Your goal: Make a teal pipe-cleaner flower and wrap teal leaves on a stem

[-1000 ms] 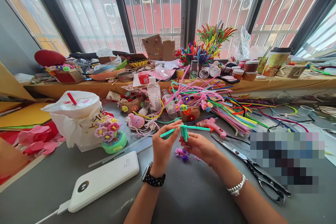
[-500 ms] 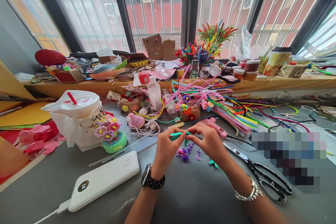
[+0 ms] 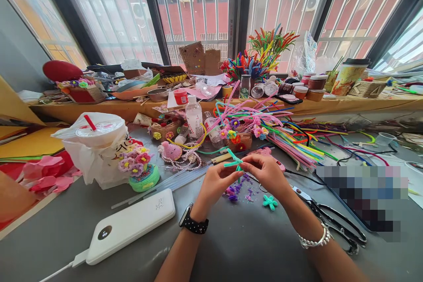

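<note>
Between my two hands is a folded green pipe cleaner [image 3: 234, 157], its ends sticking out up and to the left, with a short piece hanging below the fingers. My left hand [image 3: 216, 183] pinches it from the left, the fingertips partly hidden behind it. From the right, my right hand [image 3: 266, 172] grips it between thumb and forefinger. A finished-looking green pipe cleaner flower [image 3: 270, 202] lies on the table below my right hand. Purple and pink fuzzy scraps [image 3: 235, 190] are scattered just beyond my hands.
Large black-handled scissors [image 3: 337, 220] lie right of my right forearm, near a pink glue gun [image 3: 264, 153]. A white power bank [image 3: 132, 224] rests at left, before a bagged drink cup [image 3: 99, 145]. Loose coloured pipe cleaners [image 3: 294, 145] crowd the back.
The green pipe cleaner has turned, and its ends now spread apart above my fingers. My right hand has shifted slightly right; the green flower on the table shows more fully.
</note>
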The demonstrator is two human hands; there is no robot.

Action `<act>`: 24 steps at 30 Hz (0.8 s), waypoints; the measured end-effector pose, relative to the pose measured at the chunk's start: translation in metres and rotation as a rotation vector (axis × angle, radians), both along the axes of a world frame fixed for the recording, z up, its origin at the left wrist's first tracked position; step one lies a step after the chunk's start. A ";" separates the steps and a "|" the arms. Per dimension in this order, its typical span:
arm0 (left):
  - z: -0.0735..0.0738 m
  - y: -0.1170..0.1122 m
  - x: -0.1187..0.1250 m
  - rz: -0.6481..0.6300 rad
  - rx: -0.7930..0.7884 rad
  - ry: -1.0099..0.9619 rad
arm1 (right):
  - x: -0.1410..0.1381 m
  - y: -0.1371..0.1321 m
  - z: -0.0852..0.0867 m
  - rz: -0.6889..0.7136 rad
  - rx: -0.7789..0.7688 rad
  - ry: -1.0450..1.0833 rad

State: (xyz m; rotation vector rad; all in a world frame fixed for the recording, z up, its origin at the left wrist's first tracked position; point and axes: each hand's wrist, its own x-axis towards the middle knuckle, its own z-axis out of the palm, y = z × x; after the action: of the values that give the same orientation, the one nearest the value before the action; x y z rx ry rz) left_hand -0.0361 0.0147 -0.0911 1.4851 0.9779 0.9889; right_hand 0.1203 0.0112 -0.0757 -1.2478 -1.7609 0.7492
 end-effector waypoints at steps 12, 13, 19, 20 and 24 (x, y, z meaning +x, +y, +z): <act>-0.004 0.000 0.001 0.133 0.105 0.187 | -0.006 -0.002 -0.005 -0.086 0.184 -0.171; -0.003 0.000 0.001 0.122 0.077 0.170 | -0.006 -0.001 -0.005 -0.083 0.156 -0.141; 0.000 0.001 -0.002 0.077 0.057 0.140 | 0.000 0.001 0.000 0.013 -0.032 -0.052; -0.001 0.001 -0.002 0.077 0.073 0.163 | 0.001 0.001 0.000 0.022 -0.042 -0.049; -0.001 0.001 -0.002 0.057 0.078 0.215 | 0.002 0.002 -0.002 0.042 -0.069 -0.016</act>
State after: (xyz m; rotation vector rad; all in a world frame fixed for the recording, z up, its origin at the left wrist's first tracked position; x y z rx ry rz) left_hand -0.0379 0.0156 -0.0925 1.6616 1.1516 0.9305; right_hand 0.1219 0.0133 -0.0779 -1.2688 -1.7926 0.8328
